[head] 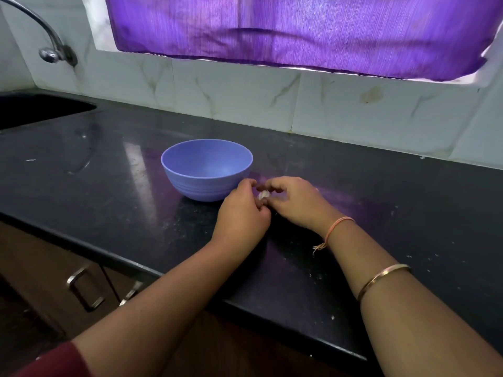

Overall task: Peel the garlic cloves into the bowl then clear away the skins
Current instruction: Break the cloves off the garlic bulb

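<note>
My left hand (242,210) and right hand (294,202) meet just above the desk (381,202), fingers of both curled in a narrow pinch on one pale garlic clove (263,195). It is mostly hidden, so I cannot tell its long axis. The blue bowl (206,183) stands upright just beside my left fingers. Bare desk spreads right; the sink (40,107) lies far left, and the front edge passes under my forearms.

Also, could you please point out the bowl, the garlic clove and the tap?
bowl (196,186), head view, outer wall.
garlic clove (263,195), head view, its visible pale side.
tap (38,19), head view, curved spout.
</note>
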A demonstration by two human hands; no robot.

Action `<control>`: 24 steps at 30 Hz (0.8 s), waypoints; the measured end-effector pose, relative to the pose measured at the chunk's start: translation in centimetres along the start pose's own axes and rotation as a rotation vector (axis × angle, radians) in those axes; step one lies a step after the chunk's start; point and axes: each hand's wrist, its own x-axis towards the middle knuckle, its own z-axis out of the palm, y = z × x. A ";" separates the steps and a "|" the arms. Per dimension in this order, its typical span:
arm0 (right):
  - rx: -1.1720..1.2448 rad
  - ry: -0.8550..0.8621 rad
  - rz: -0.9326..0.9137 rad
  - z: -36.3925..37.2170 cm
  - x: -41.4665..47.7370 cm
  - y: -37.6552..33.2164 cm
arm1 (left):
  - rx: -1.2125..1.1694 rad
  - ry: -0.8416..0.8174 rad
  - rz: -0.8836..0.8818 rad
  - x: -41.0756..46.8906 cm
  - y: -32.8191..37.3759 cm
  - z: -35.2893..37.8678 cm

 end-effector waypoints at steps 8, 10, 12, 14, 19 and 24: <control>0.443 0.145 -0.017 -1.5 -0.6 0.5 | -0.085 -0.068 0.032 0.5 0.2 0.2; 0.558 0.128 -0.030 -1.7 -0.9 0.7 | -0.160 -0.098 0.053 1.0 0.6 0.3; 0.643 0.112 -0.043 -1.8 -1.1 0.6 | -0.226 -0.094 0.083 1.7 0.9 0.4; 0.671 0.129 -0.048 -1.9 -1.2 0.6 | -0.267 -0.070 0.119 2.4 1.2 0.6; 0.704 0.203 0.002 -2.5 -0.9 1.2 | -0.313 -0.040 0.186 3.7 1.4 1.2; 0.743 0.160 0.083 -2.5 -0.6 1.5 | -0.336 -0.025 0.181 3.6 0.8 1.4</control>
